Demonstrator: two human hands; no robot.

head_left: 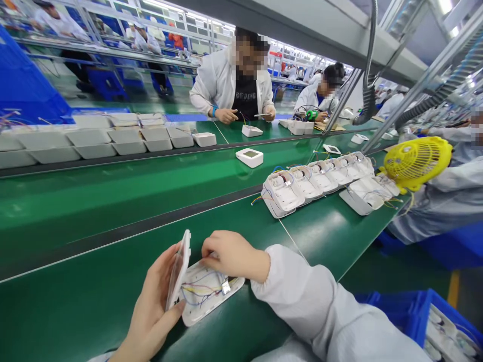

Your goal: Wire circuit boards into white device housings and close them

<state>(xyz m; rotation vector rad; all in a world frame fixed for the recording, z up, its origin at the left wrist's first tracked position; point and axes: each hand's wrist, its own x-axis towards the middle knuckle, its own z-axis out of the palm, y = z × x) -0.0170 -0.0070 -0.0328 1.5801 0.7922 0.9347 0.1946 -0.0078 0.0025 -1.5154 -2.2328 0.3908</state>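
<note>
Your left hand (pixel 151 306) stands a white cover half (pixel 179 269) almost upright on its edge, thumb and fingers closed around its outer face, at the near edge of the green bench (pixel 94 296). Hinged open beside it, the other half, a white shell (pixel 209 294), lies flat on the bench with its inside facing up, showing thin blue, yellow and red wires (pixel 199 291) and a small metal part at its right end. Your right hand (pixel 230 254) rests on the far rim of that shell with the fingers curled down onto it; the fingertips are hidden under the hand, so you cannot tell whether they pinch anything. Farther along the same bench, toward its right end, a row of opened white units (pixel 317 183) lies overlapping one another, wires showing (a yellow fan (pixel 417 163) stands just beyond them, by a seated person's sleeve (pixel 449 201)). On the green belt (pixel 113 191) behind your bench, a single closed white unit (pixel 249 157) with a small screen sits near the middle. Along the belt's far side, a line of white housings (pixel 113 138) runs toward the left edge. Across from you a person in a white coat (pixel 217 83) works at the far bench, both hands down on it.
</note>
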